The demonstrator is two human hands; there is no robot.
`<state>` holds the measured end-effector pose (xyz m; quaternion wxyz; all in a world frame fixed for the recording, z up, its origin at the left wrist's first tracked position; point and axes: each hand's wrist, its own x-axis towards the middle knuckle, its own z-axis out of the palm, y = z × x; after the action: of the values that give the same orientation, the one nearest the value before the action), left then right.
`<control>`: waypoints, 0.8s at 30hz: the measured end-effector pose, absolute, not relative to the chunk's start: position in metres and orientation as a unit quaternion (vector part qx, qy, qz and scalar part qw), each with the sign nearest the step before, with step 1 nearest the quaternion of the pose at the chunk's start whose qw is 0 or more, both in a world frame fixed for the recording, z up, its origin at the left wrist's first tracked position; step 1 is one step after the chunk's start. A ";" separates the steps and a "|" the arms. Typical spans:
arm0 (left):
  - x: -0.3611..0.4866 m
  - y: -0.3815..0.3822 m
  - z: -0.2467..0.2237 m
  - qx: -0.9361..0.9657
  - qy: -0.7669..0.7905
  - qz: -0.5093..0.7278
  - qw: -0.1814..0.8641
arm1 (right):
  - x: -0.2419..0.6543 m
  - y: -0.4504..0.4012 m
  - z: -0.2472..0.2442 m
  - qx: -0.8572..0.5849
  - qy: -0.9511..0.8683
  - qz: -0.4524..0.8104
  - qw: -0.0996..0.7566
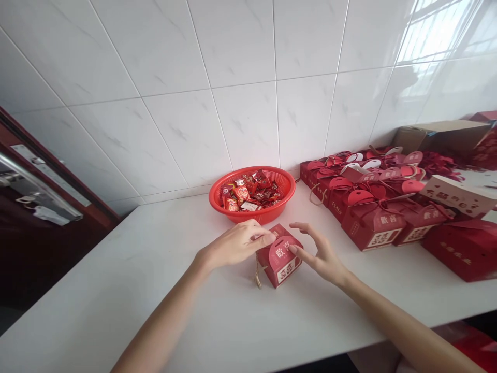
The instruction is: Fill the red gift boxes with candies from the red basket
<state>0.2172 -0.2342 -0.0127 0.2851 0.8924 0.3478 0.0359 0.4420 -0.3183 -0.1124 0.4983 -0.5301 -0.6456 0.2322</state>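
A small red gift box (285,254) with a rounded flap and pale lettering stands on the white counter in front of me. Its top flaps are folded over, and a twisted cord handle (258,274) hangs at its left side. My left hand (244,242) is closed on the upper left part of the box, its fingertips partly hidden. On the other side, my right hand (318,253) has thumb and forefinger apart; the thumb touches the front flap near its right edge. Just behind the box sits a red plastic basket (285,199) holding wrapped candies (243,194).
Rows of red gift boxes (375,223) stand to the right. A cardboard box (438,137) and dark red ribbons (438,165) lie farther back. White tiled wall (248,124) borders the counter (174,259). A dark red door (46,171) is at the left.
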 end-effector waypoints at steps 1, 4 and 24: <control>0.219 -0.236 -0.013 0.891 0.353 0.034 0.285 | 0.443 -0.318 -0.112 -0.540 -0.637 0.247 0.491; 0.224 -0.242 -0.018 0.884 0.371 0.013 0.283 | 0.446 -0.315 -0.109 -0.543 -0.630 0.296 0.469; 0.236 -0.227 -0.040 0.859 0.345 0.091 0.368 | 0.470 -0.281 -0.113 -0.516 -0.608 0.427 0.427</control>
<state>0.2361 -0.2266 -0.0396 0.3681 0.8587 0.3448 0.0910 0.4701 -0.2807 -0.1134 0.4266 -0.5156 -0.6079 0.4273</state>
